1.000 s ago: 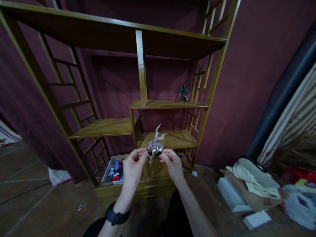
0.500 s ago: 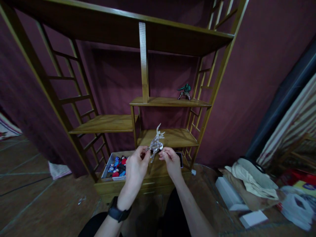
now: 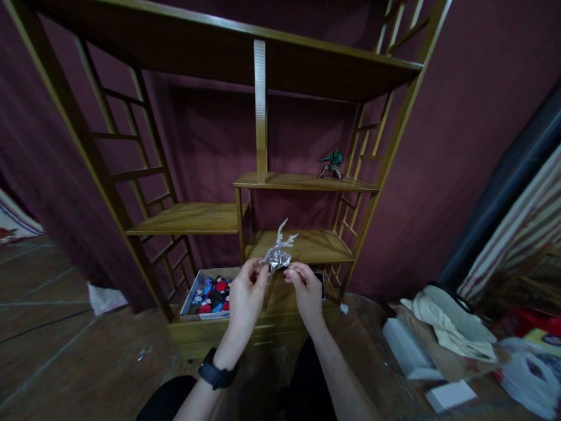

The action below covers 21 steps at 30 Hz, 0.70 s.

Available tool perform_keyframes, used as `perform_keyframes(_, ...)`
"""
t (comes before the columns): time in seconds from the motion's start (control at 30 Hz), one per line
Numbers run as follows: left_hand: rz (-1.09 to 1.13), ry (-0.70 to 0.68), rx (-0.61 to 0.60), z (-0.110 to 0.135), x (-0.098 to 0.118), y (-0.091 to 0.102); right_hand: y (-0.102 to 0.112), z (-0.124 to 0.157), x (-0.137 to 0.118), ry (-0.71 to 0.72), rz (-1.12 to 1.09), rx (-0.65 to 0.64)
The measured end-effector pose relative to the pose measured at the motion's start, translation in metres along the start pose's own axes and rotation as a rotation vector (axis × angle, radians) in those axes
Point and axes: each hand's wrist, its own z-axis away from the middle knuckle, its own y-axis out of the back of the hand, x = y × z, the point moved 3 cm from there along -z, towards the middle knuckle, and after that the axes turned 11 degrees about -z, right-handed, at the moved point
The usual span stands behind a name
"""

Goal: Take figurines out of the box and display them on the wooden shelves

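Note:
A clear, glassy figurine (image 3: 277,256) with antler-like prongs pointing up is held in front of the shelf unit. My left hand (image 3: 248,292) pinches its left side between thumb and fingers, a dark watch on that wrist. On the other side, my right hand (image 3: 305,290) pinches the figurine's lower right part with thumb and forefinger. Fingertips hide some of its lower edge. Behind my left hand, a white box (image 3: 191,299) of small red, blue and black figures sits on the unit's base.
The wooden shelf unit (image 3: 184,218) stands against a dark red wall. A green figurine (image 3: 333,164) crouches on its right middle shelf. At the right on the floor lie white boxes (image 3: 450,396), folded cloth (image 3: 451,318) and a plastic bag (image 3: 528,368).
The figurine has tipped or turned slightly, its prongs shifting right and its lower part less visible. Both hands keep their pinch. The view has shifted a little.

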Motion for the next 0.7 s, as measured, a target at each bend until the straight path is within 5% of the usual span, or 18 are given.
perform_keyframes(0.23, -0.189, -0.059, 0.102, 0.013, 0.001, 0.006, 0.006, -0.005, -0.001, -0.017, 0.029, 0.037)
perform_keyframes(0.43, -0.396, -0.257, 0.092, 0.019, 0.012, -0.006, 0.005, -0.003, -0.005, 0.001, 0.030, 0.004)
perform_keyframes(0.7, -0.575, -0.347, 0.080, 0.017, 0.021, -0.009, 0.009, -0.002, -0.007, -0.068, -0.015, -0.081)
